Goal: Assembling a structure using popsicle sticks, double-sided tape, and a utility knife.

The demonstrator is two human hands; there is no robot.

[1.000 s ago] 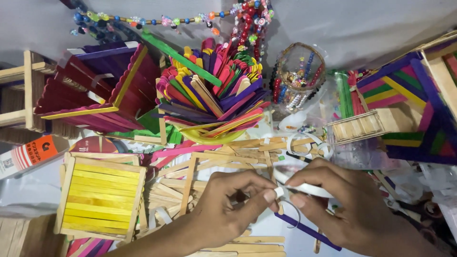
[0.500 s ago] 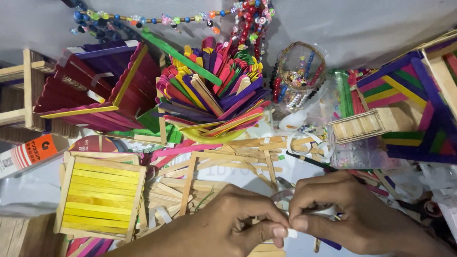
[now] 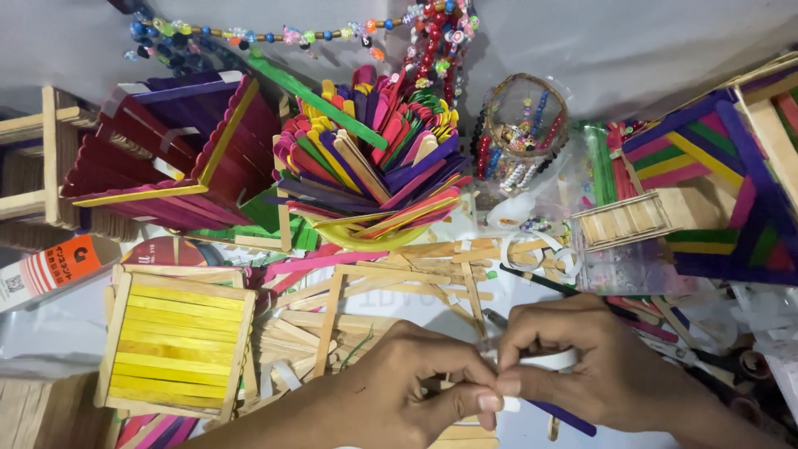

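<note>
I am watching a white strip at lower centre of the frame, pinched between both hands. The left hand is nipping its end with thumb and forefinger; the right hand is closing narrowly over its length. A purple stick is lying just beneath. Risk, as I am judging it: the strip creasing or slipping, or an elbow nudging the yellow panel at lower left.

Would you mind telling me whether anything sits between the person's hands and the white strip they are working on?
Nothing visible does: the left hand and right hand both already pinch the small white strip, fingertips meeting over the pale craft sticks.
</note>
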